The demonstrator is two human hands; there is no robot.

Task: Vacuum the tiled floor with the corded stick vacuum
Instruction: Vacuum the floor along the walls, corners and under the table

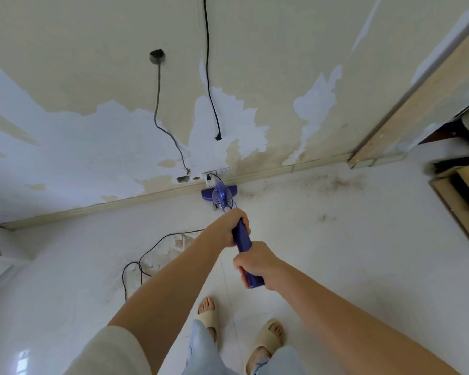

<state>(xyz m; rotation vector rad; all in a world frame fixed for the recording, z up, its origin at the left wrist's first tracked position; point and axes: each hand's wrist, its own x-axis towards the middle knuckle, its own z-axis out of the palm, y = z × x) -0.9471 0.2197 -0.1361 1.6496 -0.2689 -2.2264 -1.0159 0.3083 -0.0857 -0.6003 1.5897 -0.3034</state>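
Note:
A blue stick vacuum [222, 195] stands out in front of me, its floor head [207, 192] against the skirting board below a wall socket. My left hand [234, 224] grips the blue handle [243, 240] higher up the stick. My right hand [256, 263] grips the handle's near end. The vacuum's black cord [146, 255] loops over the white tiled floor [336, 253] at the left. Dark dirt specks [333, 182] lie on the tiles along the wall to the right of the head.
A peeling wall [119, 104] faces me, with a black cable [210, 77] and a grey cable [159, 104] hanging down it. A wooden door frame [417, 104] and dark furniture [458, 190] stand at the right. My feet in beige slippers [268, 336] are below.

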